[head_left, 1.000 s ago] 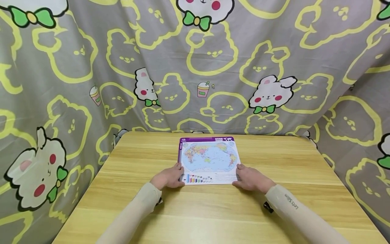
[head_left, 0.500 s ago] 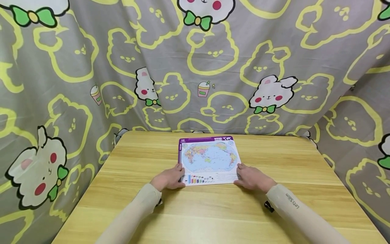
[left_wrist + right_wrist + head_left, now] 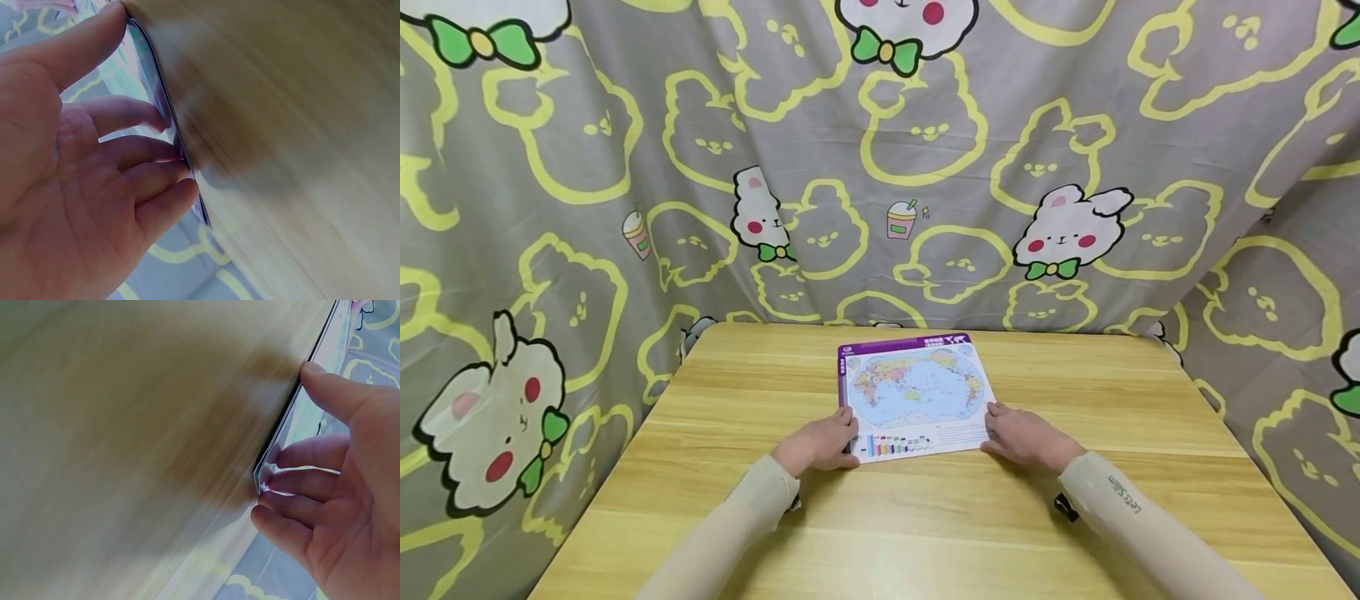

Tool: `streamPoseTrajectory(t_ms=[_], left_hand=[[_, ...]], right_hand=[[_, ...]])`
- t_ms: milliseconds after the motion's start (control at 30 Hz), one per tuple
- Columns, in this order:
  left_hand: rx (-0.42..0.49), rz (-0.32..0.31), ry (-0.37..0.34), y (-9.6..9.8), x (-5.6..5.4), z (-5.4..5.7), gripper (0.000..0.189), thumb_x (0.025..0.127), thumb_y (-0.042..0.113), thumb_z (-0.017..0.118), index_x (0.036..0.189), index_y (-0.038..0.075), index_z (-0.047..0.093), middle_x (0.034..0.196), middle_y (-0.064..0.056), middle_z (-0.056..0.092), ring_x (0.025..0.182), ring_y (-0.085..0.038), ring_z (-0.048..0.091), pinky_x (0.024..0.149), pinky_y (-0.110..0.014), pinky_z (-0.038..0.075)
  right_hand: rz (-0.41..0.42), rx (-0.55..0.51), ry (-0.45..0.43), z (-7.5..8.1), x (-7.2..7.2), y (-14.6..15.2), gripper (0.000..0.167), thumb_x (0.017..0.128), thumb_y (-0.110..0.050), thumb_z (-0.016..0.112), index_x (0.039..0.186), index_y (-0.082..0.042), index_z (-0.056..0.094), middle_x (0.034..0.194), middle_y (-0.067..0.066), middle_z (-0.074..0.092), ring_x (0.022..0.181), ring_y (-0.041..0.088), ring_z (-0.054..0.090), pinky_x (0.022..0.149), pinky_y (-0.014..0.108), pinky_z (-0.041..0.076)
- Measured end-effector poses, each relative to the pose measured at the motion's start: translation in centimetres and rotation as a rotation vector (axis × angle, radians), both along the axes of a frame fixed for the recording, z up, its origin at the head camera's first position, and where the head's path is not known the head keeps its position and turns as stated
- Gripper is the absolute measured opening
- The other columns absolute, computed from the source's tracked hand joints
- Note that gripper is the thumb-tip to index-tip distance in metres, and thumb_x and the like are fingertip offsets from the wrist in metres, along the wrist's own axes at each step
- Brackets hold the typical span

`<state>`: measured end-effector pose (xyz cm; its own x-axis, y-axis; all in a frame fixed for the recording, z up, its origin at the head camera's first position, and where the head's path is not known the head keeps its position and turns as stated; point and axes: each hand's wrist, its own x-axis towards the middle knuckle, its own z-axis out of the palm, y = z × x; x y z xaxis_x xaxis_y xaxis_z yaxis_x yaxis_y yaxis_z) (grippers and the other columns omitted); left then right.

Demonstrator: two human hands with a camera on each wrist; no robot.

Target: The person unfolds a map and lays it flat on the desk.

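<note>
A thin rectangular world map sheet (image 3: 917,387) with a purple border lies on the wooden table, slightly turned, its near left corner closest to the person. My left hand (image 3: 820,439) touches that corner: in the left wrist view the thumb (image 3: 94,37) reaches the near edge and the fingertips (image 3: 184,190) rest along the side edge. At the near right corner, my right hand (image 3: 1026,437) touches the map likewise, thumb (image 3: 328,387) on the near edge and loosely bent fingers (image 3: 284,528) against the side. Most of the map's surface is hidden in both wrist views.
The wooden table (image 3: 1097,383) extends on every side of the map. Behind it and at both sides hangs a grey curtain (image 3: 827,158) with yellow outlines and white rabbit-like figures. Beige sleeves (image 3: 741,500) cover both forearms.
The map has turned slightly counterclockwise, its left side drawn toward the person. My left hand has moved a little nearer with it; my right hand has shifted slightly right.
</note>
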<state>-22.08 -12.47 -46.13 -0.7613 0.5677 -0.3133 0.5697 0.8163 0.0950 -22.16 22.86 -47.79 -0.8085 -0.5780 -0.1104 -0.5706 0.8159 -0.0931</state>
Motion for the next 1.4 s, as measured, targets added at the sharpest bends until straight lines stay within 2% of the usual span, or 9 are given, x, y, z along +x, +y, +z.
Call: streamPoseTrajectory(t_ms=[200,567,833,1000,1233,1400], left_hand=[[0.001,-0.022,0.029,0.2,0.2,-0.3,0.07,0.089,0.043,0.062,0.137,-0.004,0.043,0.146,-0.025,0.031,0.135,-0.034,0.031,0.109,-0.039,0.032],[-0.011,-0.042,0.021,0.7,0.9,-0.2,0.073,0.09,0.044,0.061,0.139,-0.005,0.04,0.148,-0.024,0.029,0.138,-0.032,0.027,0.111,-0.038,0.027],[-0.019,-0.068,0.041,1.1,1.4,-0.4,0.074,0.089,0.047,0.061,0.138,-0.005,0.042,0.147,-0.023,0.032,0.136,-0.032,0.032,0.109,-0.038,0.032],[-0.054,-0.081,0.068,1.4,1.7,-0.5,0.074,0.088,0.05,0.06,0.138,-0.003,0.044,0.147,-0.021,0.034,0.135,-0.031,0.034,0.108,-0.037,0.033],[-0.059,-0.096,0.096,1.7,2.1,-0.2,0.074,0.088,0.049,0.061,0.136,-0.005,0.046,0.144,-0.023,0.037,0.133,-0.032,0.037,0.107,-0.038,0.034],[-0.056,-0.102,0.099,1.9,2.5,0.1,0.073,0.089,0.049,0.06,0.136,-0.004,0.046,0.144,-0.022,0.038,0.133,-0.032,0.037,0.107,-0.037,0.035]], right_hand=[[0.01,-0.024,0.007,0.1,-0.1,0.3,0.033,0.092,-0.03,0.062,0.098,0.002,0.06,0.126,0.035,0.049,0.117,0.048,0.049,0.094,0.054,0.044],[0.039,-0.037,0.029,0.1,-0.4,0.8,0.021,0.093,-0.022,0.061,0.093,-0.002,0.058,0.124,0.035,0.051,0.115,0.048,0.05,0.092,0.055,0.045],[0.067,-0.04,0.053,-0.2,-0.7,1.4,0.019,0.092,-0.018,0.061,0.094,0.001,0.059,0.122,0.035,0.052,0.113,0.047,0.052,0.089,0.054,0.047],[0.051,-0.033,0.036,-0.1,-0.8,1.4,0.018,0.094,-0.018,0.06,0.098,0.0,0.059,0.123,0.034,0.052,0.114,0.045,0.052,0.09,0.053,0.047],[0.079,-0.057,0.102,-0.1,-0.9,1.6,0.014,0.092,-0.015,0.061,0.091,-0.001,0.057,0.12,0.035,0.053,0.112,0.046,0.053,0.086,0.052,0.049],[0.07,-0.049,0.08,-0.1,-1.0,1.8,0.016,0.094,-0.015,0.059,0.097,0.0,0.059,0.122,0.033,0.053,0.113,0.044,0.053,0.088,0.052,0.048]])
